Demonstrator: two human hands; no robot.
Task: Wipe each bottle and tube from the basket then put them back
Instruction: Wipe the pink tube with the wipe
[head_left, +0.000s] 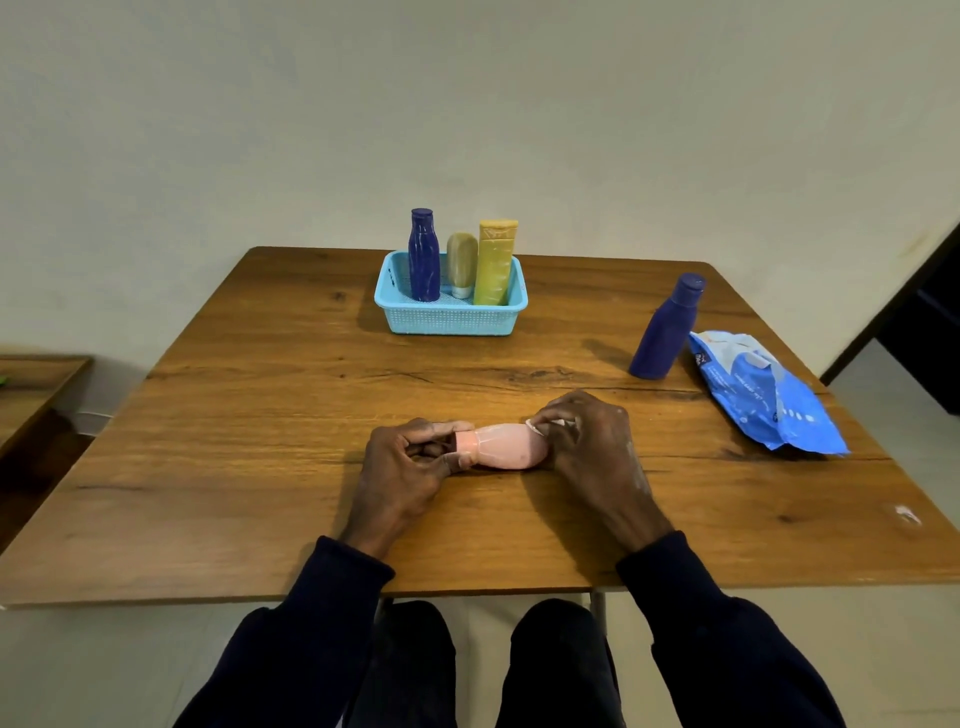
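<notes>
A pink bottle (503, 446) lies on its side just above the wooden table (260, 415), cap end to the left. My left hand (402, 465) pinches its cap end. My right hand (587, 441) grips a white wipe (540, 425) against the bottle's base end. The light blue basket (449, 314) stands at the table's back middle. Upright in it are a dark blue bottle (423, 254), a beige tube (462, 262) and a yellow tube (496, 262). A second dark blue bottle (667, 327) stands on the table at the right.
A blue pack of wipes (763, 392) lies near the right edge, beside the standing blue bottle. A small white scrap (908, 514) sits at the table's front right. A lower wooden surface (31, 389) is off to the left.
</notes>
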